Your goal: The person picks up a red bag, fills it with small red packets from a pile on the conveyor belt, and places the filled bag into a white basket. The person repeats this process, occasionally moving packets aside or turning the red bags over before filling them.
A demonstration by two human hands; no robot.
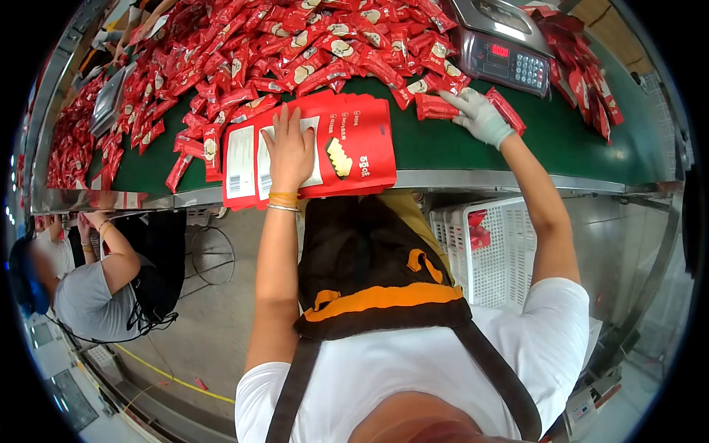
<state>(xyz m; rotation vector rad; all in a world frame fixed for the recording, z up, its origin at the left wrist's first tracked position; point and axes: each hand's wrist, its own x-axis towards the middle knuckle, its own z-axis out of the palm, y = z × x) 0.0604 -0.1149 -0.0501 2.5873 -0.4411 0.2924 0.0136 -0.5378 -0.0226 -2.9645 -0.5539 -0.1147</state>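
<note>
A fanned stack of flat red printed pouches (380, 140) lies at the near edge of the green conveyor belt (432, 151). My left hand (290, 151), bare and with bands at the wrist, rests flat on the stack with its fingers spread. To the right, my right hand (481, 119) wears a white glove. Its fingers stretch out to the left and touch the end of a small red packet (436, 107). Another red packet (507, 111) lies just beside the glove, partly covered by it. The undersides of the right fingers are hidden.
A large heap of small red packets (295, 52) covers the far side. A digital scale (502, 59) stands at the back right, beside more red pouches (583, 81). Below the belt is a white basket (473, 258). A co-worker (103, 288) is at the left.
</note>
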